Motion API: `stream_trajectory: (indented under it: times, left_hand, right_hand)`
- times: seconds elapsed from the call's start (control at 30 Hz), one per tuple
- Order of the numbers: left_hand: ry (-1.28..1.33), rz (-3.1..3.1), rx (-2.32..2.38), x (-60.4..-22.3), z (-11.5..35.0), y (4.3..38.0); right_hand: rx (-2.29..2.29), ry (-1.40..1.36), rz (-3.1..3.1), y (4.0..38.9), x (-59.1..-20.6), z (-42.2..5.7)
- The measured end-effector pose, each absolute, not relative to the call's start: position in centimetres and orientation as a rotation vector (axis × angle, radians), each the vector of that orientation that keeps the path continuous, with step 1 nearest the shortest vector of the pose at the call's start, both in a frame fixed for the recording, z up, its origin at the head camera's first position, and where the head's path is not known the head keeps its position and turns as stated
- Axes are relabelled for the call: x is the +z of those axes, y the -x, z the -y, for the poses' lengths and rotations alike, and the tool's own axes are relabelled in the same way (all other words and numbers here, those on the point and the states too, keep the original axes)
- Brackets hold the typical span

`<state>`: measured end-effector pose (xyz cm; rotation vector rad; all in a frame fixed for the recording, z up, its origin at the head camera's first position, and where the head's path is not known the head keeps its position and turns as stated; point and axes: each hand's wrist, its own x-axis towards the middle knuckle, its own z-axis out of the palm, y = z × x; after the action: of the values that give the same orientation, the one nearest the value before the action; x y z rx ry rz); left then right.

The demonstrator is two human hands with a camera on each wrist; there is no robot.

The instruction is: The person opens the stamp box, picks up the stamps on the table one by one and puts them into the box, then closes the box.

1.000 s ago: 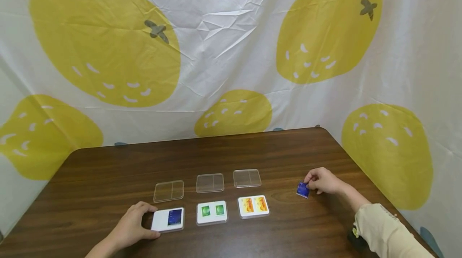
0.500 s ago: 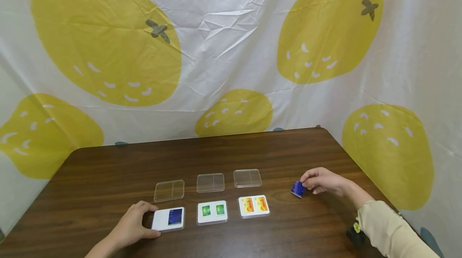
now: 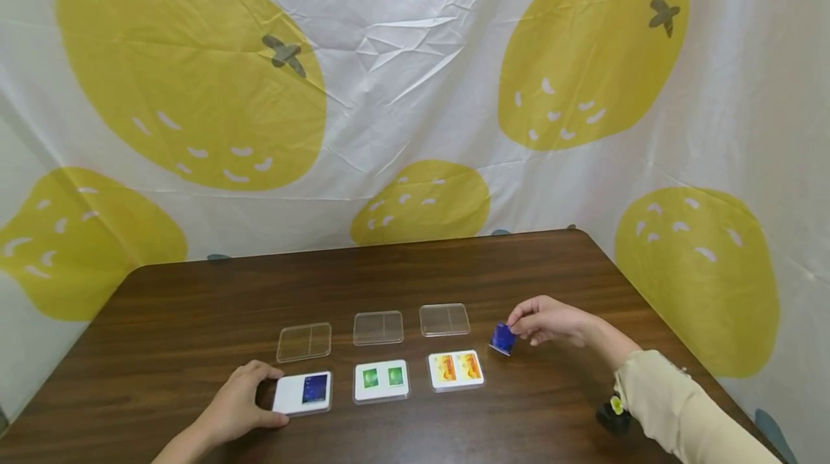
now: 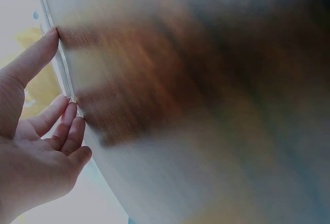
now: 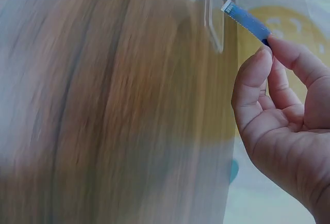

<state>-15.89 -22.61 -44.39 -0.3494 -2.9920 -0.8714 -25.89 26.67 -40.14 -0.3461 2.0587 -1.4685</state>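
In the head view my right hand [image 3: 547,320] pinches a dark blue postage stamp [image 3: 502,338] by its edge, above the table and right of the orange-stamp case. Seen from the right wrist, the stamp [image 5: 246,21] has a perforated border and is held between thumb and index finger. My left hand [image 3: 236,406] grips the left end of a clear case with a white insert [image 3: 287,395], thumb on the near corner and fingers on the far one. One blue stamp [image 3: 315,389] lies on the right half of that insert; its left half is bare white.
Beside it lie a case with two green stamps [image 3: 382,381] and one with two orange stamps [image 3: 455,370]. Behind them, in a row, are clear lids: left lid [image 3: 303,342], middle lid [image 3: 378,328], right lid [image 3: 444,320]. A lemon-print curtain [image 3: 415,111] hangs behind the wooden table [image 3: 363,269].
My right hand has carried the blue stamp leftward, from the table's right side to near the orange-stamp case. The left hand has stayed on its case.
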Motion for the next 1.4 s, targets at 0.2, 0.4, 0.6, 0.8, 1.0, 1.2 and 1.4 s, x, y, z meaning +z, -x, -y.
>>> stream_trajectory:
  times: [0.2,0.4,0.6,0.8,1.0,1.2,1.4]
  left_hand:
    - [0.356,2.994,-0.868,-44.3,22.6,15.9]
    - [0.353,2.995,-0.869,-44.3,22.6,15.9]
    - [0.358,2.993,-0.857,-44.4,22.7,15.9]
    - [0.349,2.988,-0.864,-44.3,22.6,15.9]
    - [0.331,2.982,-0.88,-44.3,22.4,15.9]
    - [0.347,2.98,-0.867,-44.3,22.5,15.8]
    - [0.353,2.984,-0.861,-44.2,22.5,15.8]
  right_hand:
    - [-1.465,0.358,-2.02,25.8,-40.0,-24.0]
    - [-1.483,0.355,-1.973,26.1,-40.3,-21.4]
    - [-1.507,0.378,-1.929,26.1,-40.4,-18.7]
    - [-1.51,0.384,-1.908,26.0,-40.6,-15.6]
    - [-1.498,0.407,-1.904,25.9,-41.0,-12.3]
    - [-1.459,0.436,-1.91,25.7,-41.2,-9.3]
    - [-1.462,0.447,-1.911,25.2,-41.3,-6.3]
